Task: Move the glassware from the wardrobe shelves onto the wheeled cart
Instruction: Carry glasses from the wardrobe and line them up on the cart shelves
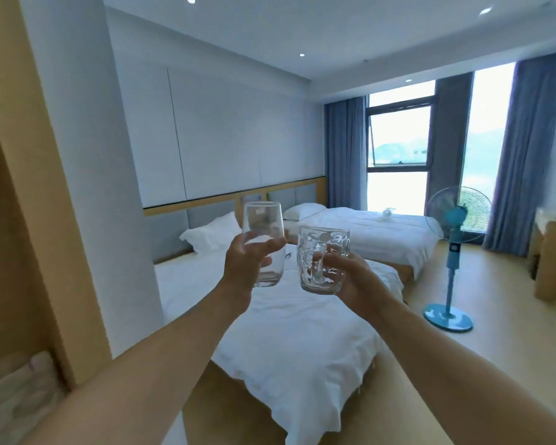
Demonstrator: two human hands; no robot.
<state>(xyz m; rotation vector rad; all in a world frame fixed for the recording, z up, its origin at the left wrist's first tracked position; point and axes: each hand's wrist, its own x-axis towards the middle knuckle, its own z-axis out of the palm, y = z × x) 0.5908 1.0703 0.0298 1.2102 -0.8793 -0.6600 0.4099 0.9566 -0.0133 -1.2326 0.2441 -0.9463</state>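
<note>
At far left, a wooden wardrobe frame (29,175), blurred, with something pale and soft (16,390) low in the corner, too smeared to identify. Next to it, a white wall column (87,155).

Left hand (243,268) raised in front of the camera, fingers and thumb curled round the lower half of a smooth, clear tumbler (264,244), held upright, rim uppermost, apparently nothing inside. Bare forearm running down to the lower-left edge.

Just beside it, close but seemingly not touching, a dimpled glass mug (323,260), also upright. Right hand (355,277) wrapped through and around the handle, on the side facing the camera, fingers curled tight; forearm trailing to the lower-right corner. Both glasses up in the air over the near bed, well away from any shelf; no cart in view.

Below and behind the hands, a near bed (289,342) with white bedding and a white pillow (211,232) against a grey padded headboard. Farther right, a second bed (376,232), likewise white, with its own pillow.

Beyond that, a tall window (398,149) with bright daylight and hazy hills outside, flanked by blue-grey curtains (527,149). In front of the curtains, a light-blue pedestal fan (453,252) standing on the wooden floor (463,364). At the right edge, a pale wooden piece of furniture (549,261), only partly visible.
</note>
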